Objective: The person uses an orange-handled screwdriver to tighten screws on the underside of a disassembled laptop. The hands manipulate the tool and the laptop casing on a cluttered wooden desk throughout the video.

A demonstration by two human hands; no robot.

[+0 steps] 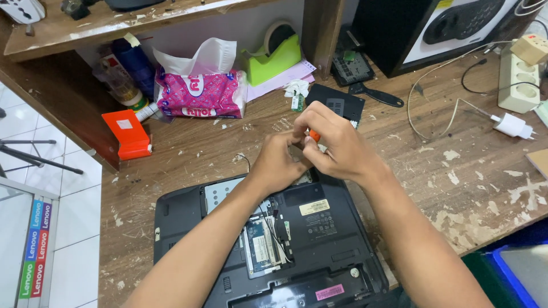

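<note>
A black laptop lies upside down on the worn wooden table, its bottom cover off and circuit boards and wires exposed. Above its far edge my left hand and my right hand meet, fingers pinched together. My right hand grips a small tool with an orange handle; only a bit of the handle shows. My left hand touches the right hand's fingers at the tool's tip; what it pinches is hidden.
A black cover panel lies just beyond the hands. Behind stand a pink tissue pack, a green tape dispenser, an orange holder, a white power strip and a charger with cables.
</note>
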